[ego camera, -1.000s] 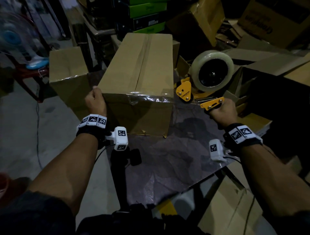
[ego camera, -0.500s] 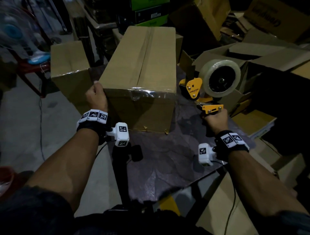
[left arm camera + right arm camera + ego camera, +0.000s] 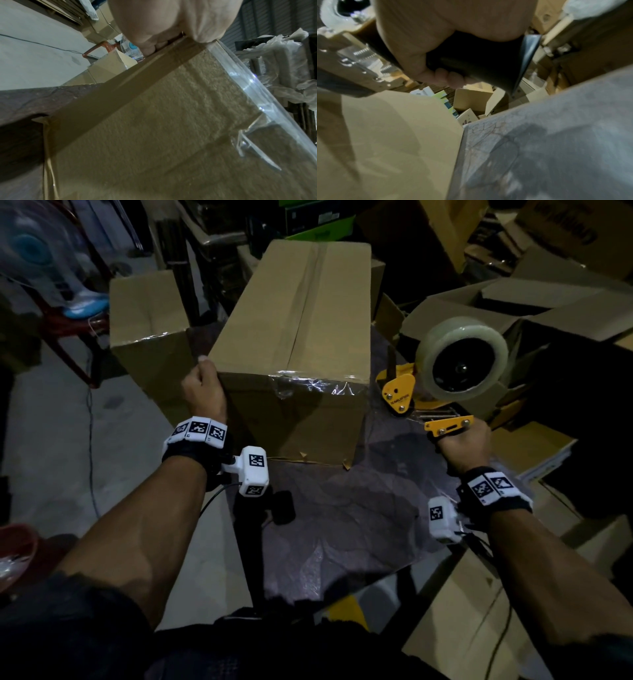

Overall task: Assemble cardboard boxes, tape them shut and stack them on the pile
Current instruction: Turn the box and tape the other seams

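Curled around the black handle, my right hand (image 3: 460, 445) gripped the tape dispenser (image 3: 445, 378), its yellow frame and fat clear tape roll raised just above the table's right edge, beside but apart from the cardboard box (image 3: 301, 337). My left hand (image 3: 202, 392) clasped that box's near left corner, thumb on the top edge and fingers (image 3: 154, 47) folded against the side wall. I saw the box lying long on a dark, mottled, marble-like table (image 3: 342, 525), flaps closed along a centre seam, with glossy, wrinkled clear tape across its near top edge. Around me the room was dim: bare concrete floor on the left, a fan (image 3: 30, 251) on a red chair, another taped box (image 3: 147, 313) behind, and loose open cartons (image 3: 548, 302) piled on the right
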`<state>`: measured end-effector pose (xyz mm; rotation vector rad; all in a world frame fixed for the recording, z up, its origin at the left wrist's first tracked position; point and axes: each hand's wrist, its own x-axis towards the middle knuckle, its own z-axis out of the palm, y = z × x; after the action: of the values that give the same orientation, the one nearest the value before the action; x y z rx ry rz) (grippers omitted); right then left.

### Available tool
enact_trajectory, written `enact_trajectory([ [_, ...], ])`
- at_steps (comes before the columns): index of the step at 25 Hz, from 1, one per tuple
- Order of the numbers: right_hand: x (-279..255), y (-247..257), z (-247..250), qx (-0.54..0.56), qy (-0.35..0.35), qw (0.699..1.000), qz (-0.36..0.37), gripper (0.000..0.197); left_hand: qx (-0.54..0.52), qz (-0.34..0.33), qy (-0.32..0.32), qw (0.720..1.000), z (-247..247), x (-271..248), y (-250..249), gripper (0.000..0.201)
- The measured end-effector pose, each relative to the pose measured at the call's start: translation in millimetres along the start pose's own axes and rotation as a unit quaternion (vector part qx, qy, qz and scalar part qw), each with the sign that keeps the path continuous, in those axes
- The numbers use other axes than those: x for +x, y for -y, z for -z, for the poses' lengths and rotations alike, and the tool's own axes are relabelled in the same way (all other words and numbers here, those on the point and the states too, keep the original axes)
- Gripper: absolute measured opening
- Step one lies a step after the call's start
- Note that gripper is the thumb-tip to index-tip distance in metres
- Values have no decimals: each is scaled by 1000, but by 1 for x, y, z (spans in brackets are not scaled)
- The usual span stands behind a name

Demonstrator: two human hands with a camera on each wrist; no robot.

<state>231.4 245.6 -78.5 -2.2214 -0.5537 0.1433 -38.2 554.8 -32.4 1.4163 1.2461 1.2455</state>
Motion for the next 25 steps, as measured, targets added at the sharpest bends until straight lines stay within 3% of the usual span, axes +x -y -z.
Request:
enact_trajectory([
  [7,-7,39,34,-166,-44,979,107,42,20,0,-6,1000,0,-3,-1,39],
  [10,-8,48,35,-203,-58,971,113,47,16,-7,-5,1000,0,-6,-4,39],
  [13,-5,45,33,-228,-45,970,73,38,20,-2,0,1000,0,-4,-4,42],
  [16,-17,12,27,-249,4,968,15,36,4,4,-5,1000,-1,-1,-3,43],
  [20,-45,-27,2,-97,62,986,-120,42,-1,7,-6,1000,-2,-3,-2,42],
  [25,-70,-50,-37,64,109,955,-270,29,-21,12,11,1000,-2,-2,-1,40],
])
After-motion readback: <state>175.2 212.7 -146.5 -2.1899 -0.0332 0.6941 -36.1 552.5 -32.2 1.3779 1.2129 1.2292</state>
